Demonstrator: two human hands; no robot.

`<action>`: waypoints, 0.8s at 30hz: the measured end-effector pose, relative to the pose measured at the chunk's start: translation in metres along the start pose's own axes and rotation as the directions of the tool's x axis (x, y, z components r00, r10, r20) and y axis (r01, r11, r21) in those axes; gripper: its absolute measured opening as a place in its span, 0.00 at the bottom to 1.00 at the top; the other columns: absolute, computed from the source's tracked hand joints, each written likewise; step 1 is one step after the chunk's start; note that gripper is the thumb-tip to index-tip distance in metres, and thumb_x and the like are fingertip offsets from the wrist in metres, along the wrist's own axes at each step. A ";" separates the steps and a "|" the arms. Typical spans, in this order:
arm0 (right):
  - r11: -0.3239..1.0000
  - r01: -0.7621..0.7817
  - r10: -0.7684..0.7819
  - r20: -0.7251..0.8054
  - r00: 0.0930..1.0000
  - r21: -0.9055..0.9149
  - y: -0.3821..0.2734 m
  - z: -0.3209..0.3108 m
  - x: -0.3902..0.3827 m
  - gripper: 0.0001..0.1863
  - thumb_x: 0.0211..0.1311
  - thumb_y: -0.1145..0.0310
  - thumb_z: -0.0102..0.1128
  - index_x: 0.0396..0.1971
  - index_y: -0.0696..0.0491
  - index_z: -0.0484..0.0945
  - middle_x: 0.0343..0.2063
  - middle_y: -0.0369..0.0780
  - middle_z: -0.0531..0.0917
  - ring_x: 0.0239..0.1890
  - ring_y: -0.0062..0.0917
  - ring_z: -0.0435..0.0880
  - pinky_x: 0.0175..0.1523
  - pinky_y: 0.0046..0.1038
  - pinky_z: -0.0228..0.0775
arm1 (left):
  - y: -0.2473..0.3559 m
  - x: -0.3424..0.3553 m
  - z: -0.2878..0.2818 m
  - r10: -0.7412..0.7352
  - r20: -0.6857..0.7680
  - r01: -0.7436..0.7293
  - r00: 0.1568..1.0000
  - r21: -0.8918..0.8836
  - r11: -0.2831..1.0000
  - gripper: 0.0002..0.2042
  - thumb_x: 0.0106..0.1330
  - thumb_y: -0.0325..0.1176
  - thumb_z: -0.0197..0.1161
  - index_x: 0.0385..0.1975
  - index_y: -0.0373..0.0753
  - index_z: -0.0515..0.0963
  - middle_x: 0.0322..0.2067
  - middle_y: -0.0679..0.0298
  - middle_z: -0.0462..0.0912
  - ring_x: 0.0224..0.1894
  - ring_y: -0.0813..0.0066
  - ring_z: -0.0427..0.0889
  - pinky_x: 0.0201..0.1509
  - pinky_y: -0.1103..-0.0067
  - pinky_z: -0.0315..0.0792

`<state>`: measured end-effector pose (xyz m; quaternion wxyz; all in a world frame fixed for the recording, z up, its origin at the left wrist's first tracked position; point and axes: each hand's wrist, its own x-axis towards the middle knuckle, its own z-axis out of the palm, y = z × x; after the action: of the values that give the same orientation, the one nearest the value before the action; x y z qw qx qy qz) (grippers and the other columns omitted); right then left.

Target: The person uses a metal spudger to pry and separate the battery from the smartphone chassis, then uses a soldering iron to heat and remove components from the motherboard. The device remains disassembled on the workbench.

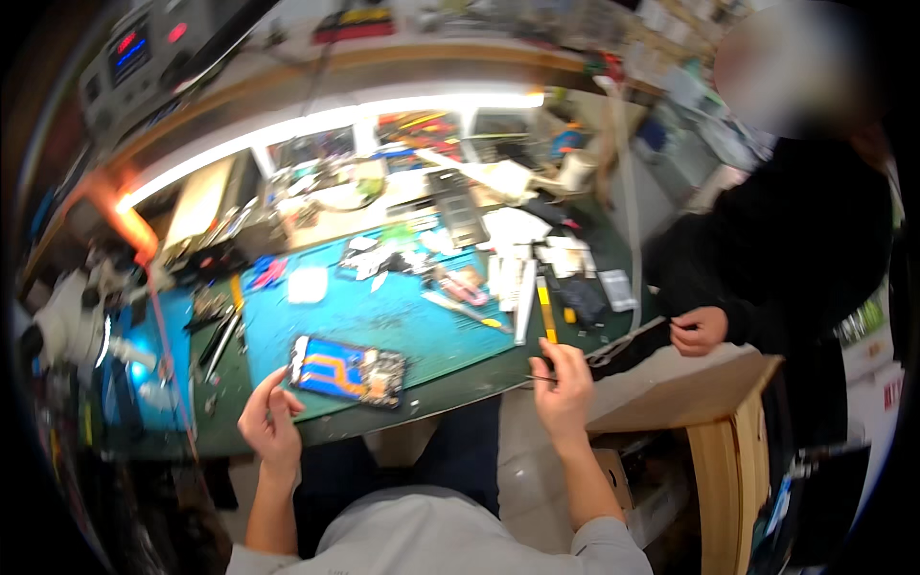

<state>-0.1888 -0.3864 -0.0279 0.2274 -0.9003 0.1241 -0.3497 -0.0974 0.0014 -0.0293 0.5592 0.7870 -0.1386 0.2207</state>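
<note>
An opened phone (347, 371) lies on the front edge of the blue work mat (402, 311), its blue and orange inside and circuit board facing up. My left hand (270, 422) is beside its left end, fingers apart and the index finger reaching to its corner; nothing shows in it. My right hand (563, 388) is at the table's front edge, right of the phone, with fingers pinched. A thin dark end sticks out from them, too blurred to name. A yellow strip (546, 311) runs up from just beyond those fingers; whether I hold it I cannot tell.
Small parts, a white-and-orange tool (470, 311), a white box (308, 285) and pink-handled pliers (271, 271) lie on the mat. A microscope (72, 321) stands left. At right, a person in black (767, 249) has a hand (700, 331) near the table edge.
</note>
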 end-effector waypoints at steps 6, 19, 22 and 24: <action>0.968 -0.039 -0.002 0.163 0.987 0.249 -0.046 -0.013 0.011 0.10 0.67 0.82 0.64 0.46 0.58 0.85 0.41 0.38 0.79 0.34 0.20 0.76 0.34 0.20 0.68 | 0.000 0.035 -0.019 0.050 -0.003 -0.051 0.999 -0.069 0.996 0.19 0.84 0.31 0.43 0.67 0.32 0.72 0.35 0.62 0.84 0.28 0.81 0.76 0.33 0.82 0.72; 0.985 0.173 -0.166 0.203 0.965 -0.016 -0.062 0.045 0.039 0.13 0.63 0.82 0.67 0.46 0.55 0.86 0.40 0.41 0.85 0.42 0.37 0.84 0.46 0.35 0.76 | -0.001 0.100 -0.014 0.106 0.761 -0.340 0.639 0.156 0.927 0.51 0.52 0.36 0.83 0.76 0.36 0.59 0.65 0.48 0.72 0.70 0.48 0.69 0.75 0.60 0.64; 0.970 0.224 -0.203 0.195 0.960 -0.095 -0.059 0.053 0.035 0.13 0.61 0.82 0.67 0.46 0.56 0.86 0.41 0.40 0.86 0.43 0.36 0.84 0.49 0.36 0.75 | -0.001 0.110 -0.011 0.076 0.820 -0.321 0.567 0.135 0.937 0.52 0.50 0.36 0.83 0.76 0.36 0.59 0.61 0.49 0.74 0.64 0.49 0.73 0.71 0.60 0.67; 0.960 0.253 -0.226 0.197 0.954 -0.121 -0.058 0.054 0.032 0.13 0.61 0.82 0.67 0.46 0.56 0.86 0.41 0.40 0.86 0.44 0.36 0.84 0.51 0.37 0.75 | -0.005 0.109 -0.012 0.121 0.809 -0.373 0.575 0.127 0.919 0.52 0.48 0.36 0.84 0.75 0.35 0.61 0.58 0.50 0.73 0.61 0.51 0.74 0.69 0.61 0.68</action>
<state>-0.1247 -0.3309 -0.0156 0.1278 -0.9508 0.0177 -0.2816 -0.0027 0.0172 0.0245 0.2848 0.8467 -0.4463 -0.0533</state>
